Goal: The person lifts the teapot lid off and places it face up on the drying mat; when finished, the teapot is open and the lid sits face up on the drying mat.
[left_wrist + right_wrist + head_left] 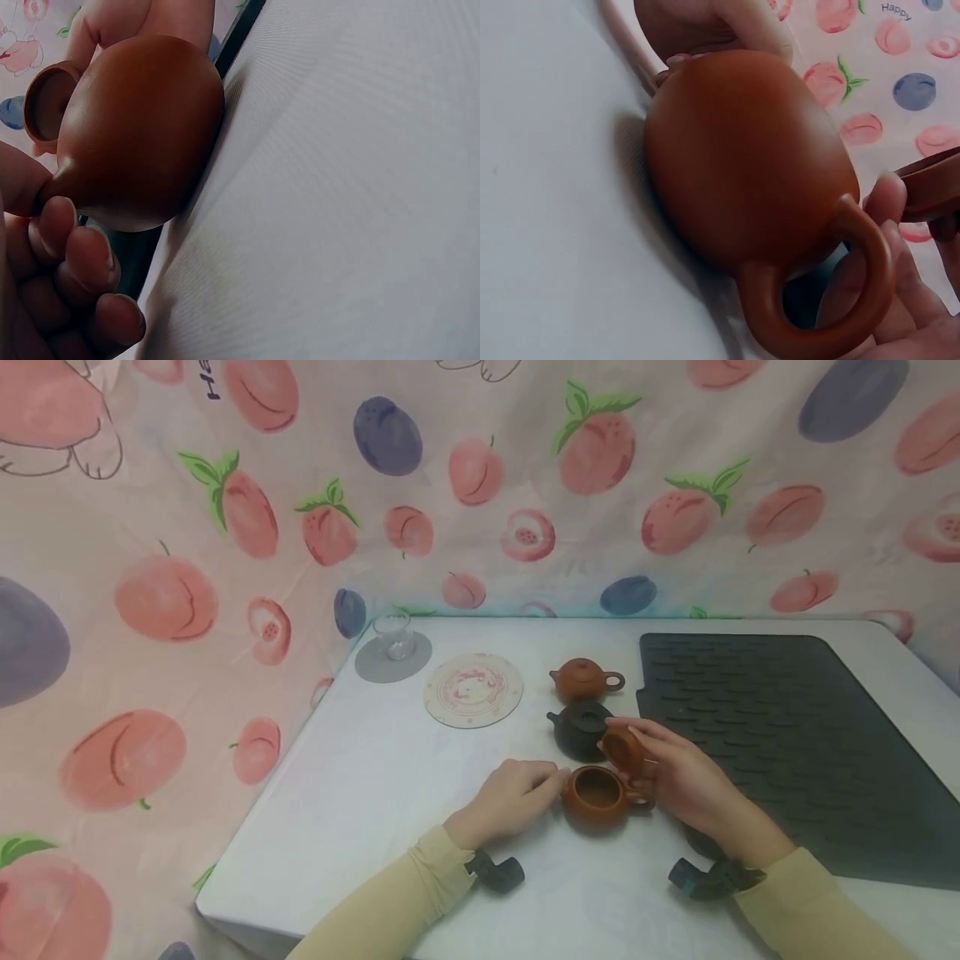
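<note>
A reddish-brown clay teapot (596,817) without its lid sits on the white table, its round mouth facing up. My left hand (510,803) pinches its short spout between thumb and index finger; the other fingers curl beneath, as the left wrist view shows. The right hand (693,781) holds the matching lid (622,750) tilted above the teapot, its hollow underside toward me. In the right wrist view, the lid (936,196) is at the right edge and the loop handle (877,285) passes close by the right fingers. A black teapot (576,743) stands just behind, partly hidden by the lid and right hand.
Another brown teapot (579,682), lidded, stands behind the black one. To the right lies a large dark ridged mat (757,693). A round patterned mat (472,710) and a grey coaster (367,664) bearing a clear glass cup (400,643) are at back left. Fruit-print cloth hangs behind.
</note>
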The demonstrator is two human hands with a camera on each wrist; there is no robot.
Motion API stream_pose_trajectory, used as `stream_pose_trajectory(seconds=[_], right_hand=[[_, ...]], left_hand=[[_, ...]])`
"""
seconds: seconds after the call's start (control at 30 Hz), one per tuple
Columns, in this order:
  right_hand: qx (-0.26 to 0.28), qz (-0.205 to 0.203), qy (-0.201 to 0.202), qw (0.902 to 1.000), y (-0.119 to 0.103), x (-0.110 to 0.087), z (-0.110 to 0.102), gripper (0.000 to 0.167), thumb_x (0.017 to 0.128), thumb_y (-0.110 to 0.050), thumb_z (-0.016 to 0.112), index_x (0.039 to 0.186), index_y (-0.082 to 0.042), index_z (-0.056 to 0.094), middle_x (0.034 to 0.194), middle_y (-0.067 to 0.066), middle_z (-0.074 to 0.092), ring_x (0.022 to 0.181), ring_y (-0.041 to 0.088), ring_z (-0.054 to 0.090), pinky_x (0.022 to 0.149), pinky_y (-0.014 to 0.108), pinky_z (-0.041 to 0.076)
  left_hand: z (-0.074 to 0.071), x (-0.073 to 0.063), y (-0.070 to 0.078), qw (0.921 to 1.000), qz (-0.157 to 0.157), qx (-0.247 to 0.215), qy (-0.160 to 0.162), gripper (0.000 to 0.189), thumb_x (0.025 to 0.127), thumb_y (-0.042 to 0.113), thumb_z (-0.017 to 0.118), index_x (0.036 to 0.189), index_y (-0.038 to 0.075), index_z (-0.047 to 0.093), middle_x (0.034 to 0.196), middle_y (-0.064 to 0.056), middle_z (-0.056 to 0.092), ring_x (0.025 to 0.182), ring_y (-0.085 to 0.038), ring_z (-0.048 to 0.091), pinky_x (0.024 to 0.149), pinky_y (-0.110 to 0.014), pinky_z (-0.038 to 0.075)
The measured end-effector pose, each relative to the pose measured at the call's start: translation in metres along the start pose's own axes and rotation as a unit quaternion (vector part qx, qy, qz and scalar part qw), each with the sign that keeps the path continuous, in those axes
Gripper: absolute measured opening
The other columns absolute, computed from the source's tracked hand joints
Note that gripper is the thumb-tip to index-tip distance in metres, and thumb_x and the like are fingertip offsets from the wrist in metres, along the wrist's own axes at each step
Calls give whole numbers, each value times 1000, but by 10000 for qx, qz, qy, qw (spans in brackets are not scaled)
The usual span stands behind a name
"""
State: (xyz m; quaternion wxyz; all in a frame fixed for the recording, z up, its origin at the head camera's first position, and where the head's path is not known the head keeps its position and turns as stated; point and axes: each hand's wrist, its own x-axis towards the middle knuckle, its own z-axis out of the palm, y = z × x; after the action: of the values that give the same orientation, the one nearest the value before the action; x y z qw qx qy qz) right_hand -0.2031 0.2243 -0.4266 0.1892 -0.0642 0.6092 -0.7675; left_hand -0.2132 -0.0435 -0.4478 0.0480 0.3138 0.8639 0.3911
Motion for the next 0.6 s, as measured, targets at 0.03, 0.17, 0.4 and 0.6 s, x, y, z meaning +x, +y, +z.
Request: stream_pose_trajectory(seconds=[0.03,0.17,0.4,0.6], right_hand=[[83,14,-34,10000,0,0,-1,38,109,-35,51,143,-19,57,130,1,61,100,23,61,79,35,51],[426,24,-242,9988,0,1,-3,37,110,-35,48,141,-18,59,128,2,65,98,22,60,79,34,51],[840,87,-541,9950,1,2,-7,36,112,-36,41,132,-20,67,127,2,68,95,21,61,81,34,52],[737,150,-514,9958,1,1,-5,40,111,-40,43,134,-16,65,125,2,65,90,21,57,78,34,51]], left_hand=[[0,0,0,10000,4,-5,2,43,109,39,45,71,21,57,61,10,48,57,-7,46,54,-24,36],[0,0,0,10000,-10,-21,8,43,109,38,45,72,20,58,61,10,48,57,-7,46,55,-24,36],[-1,0,2,10000,27,-11,42,43,108,38,46,70,20,57,61,10,48,57,-7,46,54,-24,36],[0,0,0,10000,-8,17,6,44,108,39,45,72,19,59,61,11,49,58,-7,47,55,-24,37]])
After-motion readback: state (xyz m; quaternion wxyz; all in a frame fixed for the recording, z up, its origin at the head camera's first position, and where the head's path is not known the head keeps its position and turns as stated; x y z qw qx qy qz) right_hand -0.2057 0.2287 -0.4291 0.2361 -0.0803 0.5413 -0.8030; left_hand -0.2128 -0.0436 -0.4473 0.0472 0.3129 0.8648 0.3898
